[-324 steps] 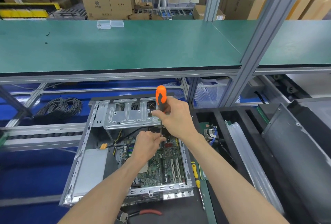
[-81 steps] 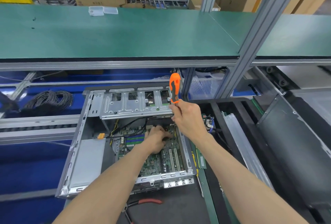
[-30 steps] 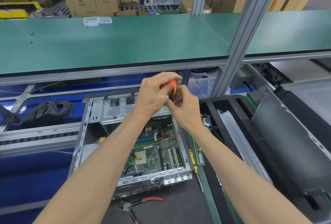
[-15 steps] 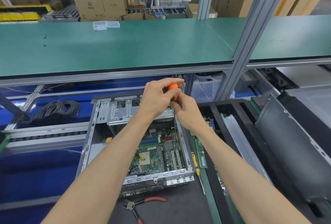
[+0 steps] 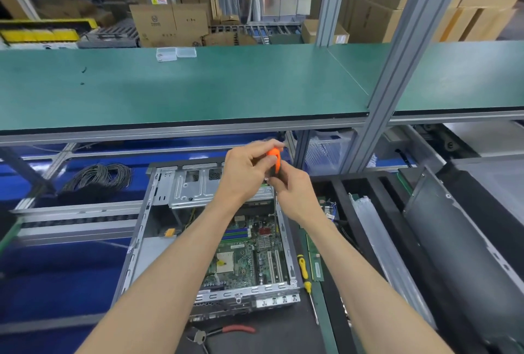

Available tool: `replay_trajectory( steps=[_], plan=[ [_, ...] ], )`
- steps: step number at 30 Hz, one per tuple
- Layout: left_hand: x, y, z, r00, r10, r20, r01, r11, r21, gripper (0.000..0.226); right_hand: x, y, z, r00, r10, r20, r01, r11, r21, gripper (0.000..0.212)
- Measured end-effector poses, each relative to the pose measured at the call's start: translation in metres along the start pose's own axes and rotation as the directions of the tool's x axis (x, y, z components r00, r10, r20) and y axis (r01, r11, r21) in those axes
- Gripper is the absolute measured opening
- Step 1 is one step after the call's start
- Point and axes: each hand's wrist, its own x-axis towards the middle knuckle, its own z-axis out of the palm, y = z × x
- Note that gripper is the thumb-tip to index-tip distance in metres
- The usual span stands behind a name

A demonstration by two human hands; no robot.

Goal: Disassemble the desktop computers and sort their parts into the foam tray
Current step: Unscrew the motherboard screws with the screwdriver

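Both your left hand point(image 5: 246, 172) and right hand point(image 5: 293, 189) grip the orange screwdriver point(image 5: 274, 158) upright at the case's point(image 5: 147, 229) 1 o'clock corner, likely for downforce on a motherboard point(image 5: 249, 251) screw.

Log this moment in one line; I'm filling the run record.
both hands grip orange screwdriver | shaft down in open case | motherboard still mounted

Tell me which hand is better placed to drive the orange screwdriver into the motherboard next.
Right, probably. The right hand grips the orange screwdriver low on its handle, shaft pointing down toward the motherboard. The left hand only wraps the handle's top, so it could steady.
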Motion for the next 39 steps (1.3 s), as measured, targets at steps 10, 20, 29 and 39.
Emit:
replay_trajectory(
  steps=[10, 20, 29, 39],
  plan=[
    [-0.007, -0.001, 0.009, 0.999, -0.026, -0.036, 0.022, 0.995, -0.093, 0.033, -0.006, -0.005, 0.005, 0.994, 0.038, -0.104, -0.029, 0.996, 0.087, 0.015],
    [-0.005, 0.000, 0.004, 1.000, -0.002, -0.031, -0.001, 0.996, -0.084, 0.033, -0.005, -0.004, 0.001, 0.995, 0.016, -0.104, -0.006, 0.996, 0.093, 0.019],
    [-0.002, 0.002, 0.002, 1.000, 0.020, 0.005, -0.019, 0.999, -0.037, 0.036, 0.000, 0.002, 0.006, 1.000, -0.008, -0.002, 0.008, 1.000, 0.030, 0.020],
    [0.007, -0.002, 0.007, 0.997, -0.009, -0.070, 0.008, 1.000, -0.011, 0.033, 0.004, 0.005, 0.007, 0.989, 0.011, -0.149, -0.004, 0.999, 0.047, 0.027]
  ],
)
